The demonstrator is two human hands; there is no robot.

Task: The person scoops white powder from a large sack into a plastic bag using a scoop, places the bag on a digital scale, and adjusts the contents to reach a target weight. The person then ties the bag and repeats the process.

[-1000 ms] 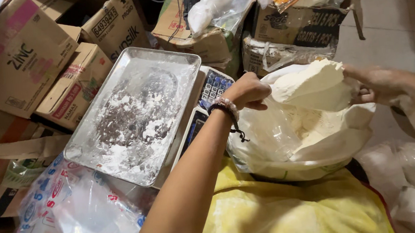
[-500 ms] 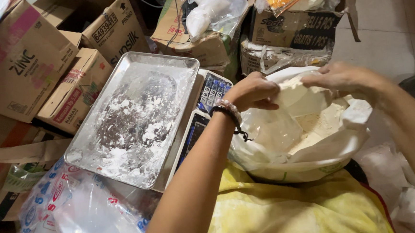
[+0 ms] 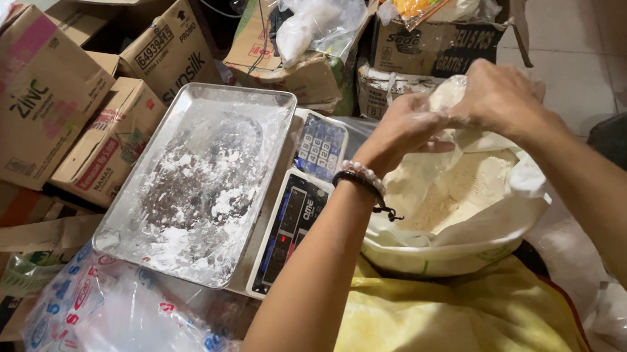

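Both hands have risen to upper centre-right. Left hand and right hand pinch a small clear bag above the flour sack.

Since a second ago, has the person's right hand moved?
Yes. The right hand has swung left and up across the big white flour sack, meeting the left hand above it.

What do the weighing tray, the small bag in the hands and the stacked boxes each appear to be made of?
Weighing tray: apparently metal, dull silver sheen, raised rim, dusted with white powder.
Small bag: thin clear plastic, crumpled, seemingly with pale powder inside.
Stacked boxes: brown corrugated cardboard, matte, with folded flaps.
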